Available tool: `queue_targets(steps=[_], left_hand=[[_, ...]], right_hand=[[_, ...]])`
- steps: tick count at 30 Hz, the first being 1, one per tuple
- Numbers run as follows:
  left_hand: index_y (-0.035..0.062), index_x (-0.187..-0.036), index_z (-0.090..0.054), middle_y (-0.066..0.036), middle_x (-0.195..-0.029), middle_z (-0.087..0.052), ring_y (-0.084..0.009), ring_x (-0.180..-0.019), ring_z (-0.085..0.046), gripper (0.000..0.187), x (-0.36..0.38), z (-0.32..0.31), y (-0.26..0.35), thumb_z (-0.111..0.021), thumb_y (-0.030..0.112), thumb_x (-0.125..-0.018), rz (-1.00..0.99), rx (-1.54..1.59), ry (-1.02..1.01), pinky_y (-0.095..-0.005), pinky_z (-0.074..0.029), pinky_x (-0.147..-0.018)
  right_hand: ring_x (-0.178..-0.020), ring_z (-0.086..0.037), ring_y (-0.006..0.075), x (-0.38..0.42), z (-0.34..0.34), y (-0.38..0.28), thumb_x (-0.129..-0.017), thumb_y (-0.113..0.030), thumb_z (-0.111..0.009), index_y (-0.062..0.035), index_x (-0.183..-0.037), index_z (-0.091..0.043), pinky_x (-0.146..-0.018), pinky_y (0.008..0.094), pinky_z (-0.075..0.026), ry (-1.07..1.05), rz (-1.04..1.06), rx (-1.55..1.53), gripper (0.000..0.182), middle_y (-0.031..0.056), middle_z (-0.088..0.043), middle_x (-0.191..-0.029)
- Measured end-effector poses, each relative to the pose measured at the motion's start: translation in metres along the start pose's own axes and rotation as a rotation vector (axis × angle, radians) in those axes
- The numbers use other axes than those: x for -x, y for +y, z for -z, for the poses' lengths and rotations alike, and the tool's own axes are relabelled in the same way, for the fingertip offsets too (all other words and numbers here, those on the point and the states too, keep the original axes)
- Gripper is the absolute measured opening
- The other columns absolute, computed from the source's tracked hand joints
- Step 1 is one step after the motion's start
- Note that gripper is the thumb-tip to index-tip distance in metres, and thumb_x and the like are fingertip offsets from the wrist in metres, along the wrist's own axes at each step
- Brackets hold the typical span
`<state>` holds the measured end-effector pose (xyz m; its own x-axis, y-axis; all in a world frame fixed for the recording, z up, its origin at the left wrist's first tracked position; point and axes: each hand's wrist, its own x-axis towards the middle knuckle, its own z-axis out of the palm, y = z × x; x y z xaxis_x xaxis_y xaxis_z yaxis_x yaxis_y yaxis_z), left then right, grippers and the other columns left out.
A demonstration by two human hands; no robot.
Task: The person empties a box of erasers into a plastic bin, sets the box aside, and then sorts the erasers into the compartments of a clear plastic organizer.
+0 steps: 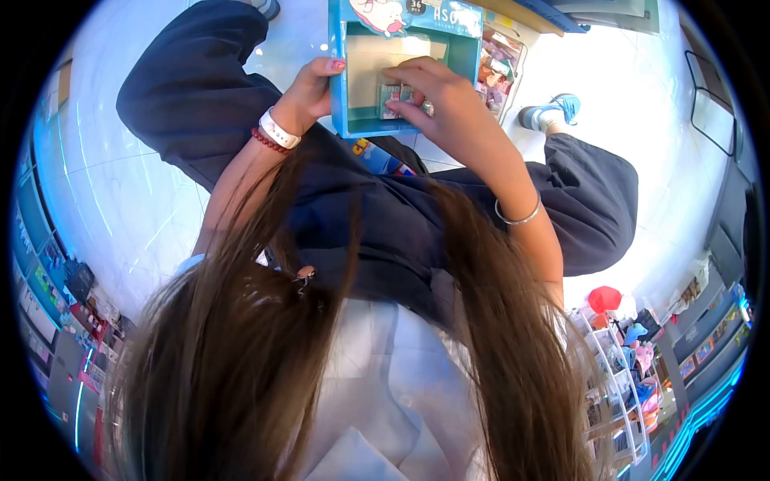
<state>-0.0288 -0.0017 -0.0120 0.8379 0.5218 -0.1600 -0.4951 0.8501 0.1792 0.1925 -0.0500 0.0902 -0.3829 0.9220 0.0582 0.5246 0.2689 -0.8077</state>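
A blue open-topped display box (339, 88) with a printed front flap is in front of me, above my lap. My left hand (313, 86) grips its left wall, thumb on the rim. Reaching into the box from the right is my right hand (429, 92). Its thumb and fingers close around a small packet (391, 102) with a pale printed front, low in the box. Another similar piece beside it is partly hidden by my fingers. Behind them the box's cardboard interior shows.
Right of the box sits a clear container (499, 68) of small colourful items. Under the box lies a dark bag (393, 152) with a colourful package. A white wire rack (618, 385) of plush goods stands at lower right. My legs spread over the shiny tiled floor (96, 152).
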Motion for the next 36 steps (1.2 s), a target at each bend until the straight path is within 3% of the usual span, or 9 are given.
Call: queue_targets(steps=[5,15,20,23,24,25,27,33,36], left_hand=[[-0.0067,-0.127,-0.042,-0.020,-0.120,-0.054,-0.0289,-0.108,-0.056,0.065,0.004,0.007,-0.002,-0.063,0.024,-0.074,0.050,-0.054,0.029,-0.0409,-0.044,-0.096],[-0.0039,-0.127,-0.045,-0.018,-0.120,-0.056,-0.0283,-0.110,-0.055,0.066,0.001,-0.005,0.007,-0.064,0.028,-0.072,-0.031,-0.008,-0.051,-0.0412,-0.042,-0.097],[0.0019,-0.123,-0.051,-0.013,-0.118,-0.058,-0.0262,-0.108,-0.056,0.059,0.002,-0.010,0.022,-0.063,0.032,-0.074,-0.242,-0.103,0.052,-0.0393,-0.043,-0.096],[0.0051,-0.126,-0.048,-0.013,-0.121,-0.056,-0.0273,-0.106,-0.056,0.064,0.016,0.019,0.049,-0.062,0.038,-0.073,-0.501,-0.174,0.254,-0.0402,-0.045,-0.093],[0.0061,-0.124,-0.050,-0.011,-0.121,-0.056,-0.0267,-0.106,-0.056,0.061,0.020,0.032,0.060,-0.061,0.039,-0.074,-0.503,-0.128,0.151,-0.0401,-0.045,-0.092],[0.0072,-0.122,-0.052,-0.010,-0.121,-0.057,-0.0262,-0.106,-0.056,0.058,0.021,0.035,0.066,-0.061,0.041,-0.076,-0.504,-0.082,0.048,-0.0400,-0.046,-0.092],[0.0074,-0.120,-0.053,-0.009,-0.120,-0.057,-0.0258,-0.106,-0.057,0.056,0.023,0.030,0.070,-0.061,0.040,-0.076,-0.553,-0.095,0.108,-0.0401,-0.046,-0.091],[0.0083,-0.118,-0.056,-0.007,-0.117,-0.059,-0.0247,-0.106,-0.057,0.052,0.016,0.012,0.071,-0.061,0.040,-0.077,-0.536,0.050,-0.010,-0.0400,-0.046,-0.091],[0.0085,-0.117,-0.057,-0.007,-0.117,-0.059,-0.0246,-0.106,-0.057,0.051,0.017,0.004,0.070,-0.061,0.039,-0.077,-0.508,0.082,-0.040,-0.0398,-0.046,-0.091]], right_hand=[[-0.076,-0.059,0.0226,0.002,-0.007,0.002,-0.075,-0.010,-0.071,-0.0035,-0.107,-0.060,-0.068,0.0298,-0.048,-0.060,-0.010,0.039,0.034,0.0097,-0.056,-0.100],[-0.078,-0.060,0.0297,-0.005,-0.004,-0.012,-0.071,-0.005,-0.071,-0.0036,-0.100,-0.059,-0.071,0.0363,-0.049,-0.024,-0.036,-0.020,0.032,0.0098,-0.053,-0.099],[-0.067,-0.059,0.0147,-0.010,0.022,-0.006,-0.072,-0.008,-0.074,-0.0063,-0.098,-0.063,-0.060,0.0262,-0.047,0.263,0.115,-0.101,0.029,0.0056,-0.058,-0.089],[-0.081,-0.062,0.0125,-0.010,0.051,0.006,-0.083,-0.003,-0.066,0.0063,-0.106,-0.059,-0.070,0.0199,-0.051,0.549,-0.101,-0.509,0.026,0.0103,-0.063,-0.098],[-0.076,-0.059,0.0075,-0.009,0.066,0.002,-0.083,0.001,-0.060,0.0048,-0.107,-0.056,-0.068,0.0179,-0.046,0.609,-0.329,-0.573,0.024,0.0056,-0.063,-0.089],[-0.080,-0.061,0.0168,-0.007,0.073,0.024,-0.083,0.000,-0.061,0.0052,-0.114,-0.052,-0.073,0.0245,-0.048,0.594,-0.431,-0.631,0.033,0.0121,-0.062,-0.096],[-0.082,-0.062,0.0139,-0.004,0.066,0.073,-0.086,-0.007,-0.063,0.0063,-0.106,-0.058,-0.075,0.0218,-0.051,0.691,-0.443,-0.767,0.025,0.0117,-0.063,-0.099],[-0.086,-0.065,0.0191,0.005,-0.011,0.174,-0.088,-0.007,-0.057,0.0074,-0.098,-0.059,-0.077,0.0252,-0.052,0.614,-0.839,-0.824,0.018,0.0137,-0.063,-0.096],[-0.090,-0.064,0.0215,0.009,-0.041,0.180,-0.089,-0.007,-0.056,0.0089,-0.100,-0.058,-0.080,0.0262,-0.053,0.494,-0.808,-0.867,0.020,0.0153,-0.062,-0.096]])
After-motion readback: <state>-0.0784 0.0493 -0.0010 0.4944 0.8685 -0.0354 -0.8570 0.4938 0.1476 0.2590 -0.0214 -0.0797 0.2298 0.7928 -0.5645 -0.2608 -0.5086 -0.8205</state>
